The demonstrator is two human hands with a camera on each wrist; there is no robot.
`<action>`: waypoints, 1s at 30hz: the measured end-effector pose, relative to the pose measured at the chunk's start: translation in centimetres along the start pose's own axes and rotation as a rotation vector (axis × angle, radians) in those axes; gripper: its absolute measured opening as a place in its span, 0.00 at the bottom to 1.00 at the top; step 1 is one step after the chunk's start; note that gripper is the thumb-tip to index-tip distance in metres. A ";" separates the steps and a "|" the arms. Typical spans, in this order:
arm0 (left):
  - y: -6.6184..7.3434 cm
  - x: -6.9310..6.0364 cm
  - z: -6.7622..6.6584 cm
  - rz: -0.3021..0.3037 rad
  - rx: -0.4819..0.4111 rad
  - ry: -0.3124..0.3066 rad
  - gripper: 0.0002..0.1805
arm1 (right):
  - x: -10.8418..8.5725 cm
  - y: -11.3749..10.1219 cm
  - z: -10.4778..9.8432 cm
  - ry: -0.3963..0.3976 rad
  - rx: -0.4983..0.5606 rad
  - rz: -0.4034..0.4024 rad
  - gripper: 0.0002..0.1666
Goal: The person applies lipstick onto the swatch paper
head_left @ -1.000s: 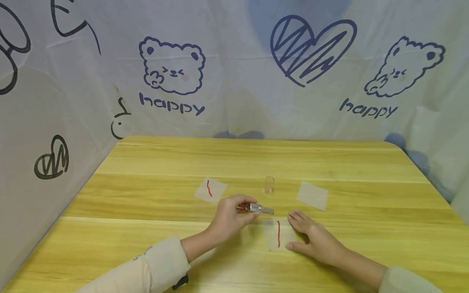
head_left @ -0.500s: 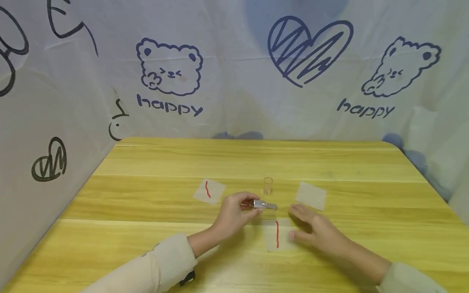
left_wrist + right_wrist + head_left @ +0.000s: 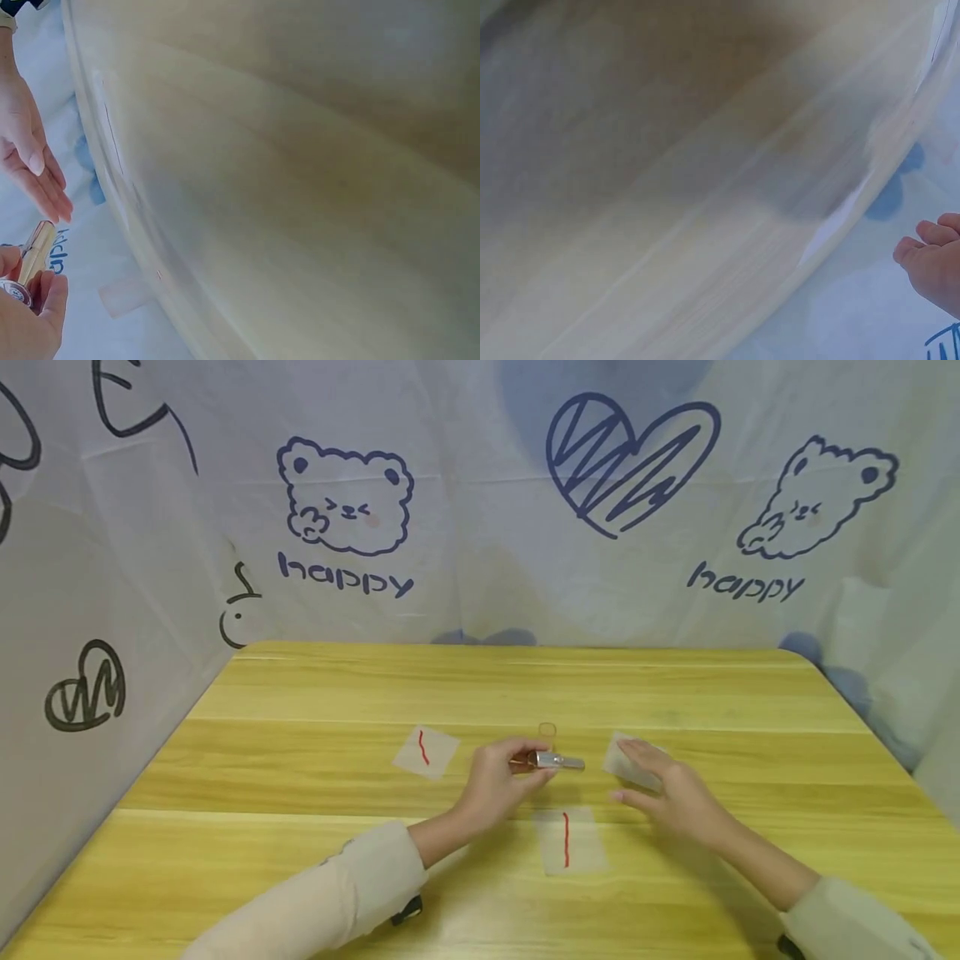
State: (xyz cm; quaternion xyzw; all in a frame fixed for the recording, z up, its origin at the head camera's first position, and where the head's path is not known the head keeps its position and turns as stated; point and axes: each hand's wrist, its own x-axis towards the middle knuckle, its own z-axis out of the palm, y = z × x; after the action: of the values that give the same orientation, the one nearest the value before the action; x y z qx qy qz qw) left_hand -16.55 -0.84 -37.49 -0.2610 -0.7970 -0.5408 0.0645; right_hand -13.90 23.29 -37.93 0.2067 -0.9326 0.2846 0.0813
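Note:
My left hand (image 3: 491, 785) pinches a lipstick (image 3: 551, 760) with a silver metal tube, its narrow end pointing right. In the left wrist view the same lipstick (image 3: 37, 251) sits between the thumb and fingers, showing a reddish tip. My right hand (image 3: 678, 793) stretches its fingers over a blank paper square (image 3: 618, 764), partly covering it; whether they touch it I cannot tell. Nearer to me lies a paper square (image 3: 588, 852) with a red line down it. Behind the lipstick stands a small clear cap (image 3: 547, 729), its lower part hidden.
Another paper square (image 3: 442, 750) with a red stroke lies left of the left hand. All this is on a yellow wood-grain table (image 3: 300, 852). White cloth (image 3: 480, 527) with drawings hangs behind and at the sides.
The right hand has left the near paper's edge and moved to the blank square at the right. The left hand has carried the lipstick away from me and slightly right.

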 end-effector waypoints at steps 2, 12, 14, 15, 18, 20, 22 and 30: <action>0.0 0.3 0.3 0.020 -0.002 0.007 0.14 | 0.1 0.3 -0.1 0.019 -0.012 -0.004 0.38; 0.8 1.9 1.9 0.045 0.009 -0.013 0.13 | 0.7 2.4 -0.6 0.023 0.002 0.069 0.40; 0.9 2.3 2.3 0.048 0.021 -0.022 0.13 | 0.8 2.8 -0.6 0.015 -0.007 0.080 0.40; 1.0 2.4 2.5 0.049 0.024 -0.028 0.13 | 0.8 3.1 -0.7 0.009 -0.012 0.085 0.40; 1.2 3.0 3.0 0.069 0.040 -0.034 0.14 | 0.9 3.8 -0.6 -0.011 -0.013 0.101 0.41; 1.2 3.3 3.4 0.081 0.050 -0.032 0.13 | 1.0 4.3 -0.6 -0.024 -0.007 0.117 0.41; 1.2 3.7 3.7 0.092 0.059 -0.023 0.13 | 1.0 4.6 -0.5 -0.033 -0.008 0.126 0.42; 0.8 4.7 5.1 0.064 0.077 -0.022 0.12 | 1.2 5.5 -0.7 -0.073 0.014 0.166 0.43</action>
State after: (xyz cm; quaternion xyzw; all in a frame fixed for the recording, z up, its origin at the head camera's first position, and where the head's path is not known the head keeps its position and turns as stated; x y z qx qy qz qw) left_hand -19.28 5.63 -37.08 -0.2898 -0.8090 -0.5046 0.0831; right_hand -17.32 27.36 -39.76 0.1394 -0.9468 0.2891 0.0218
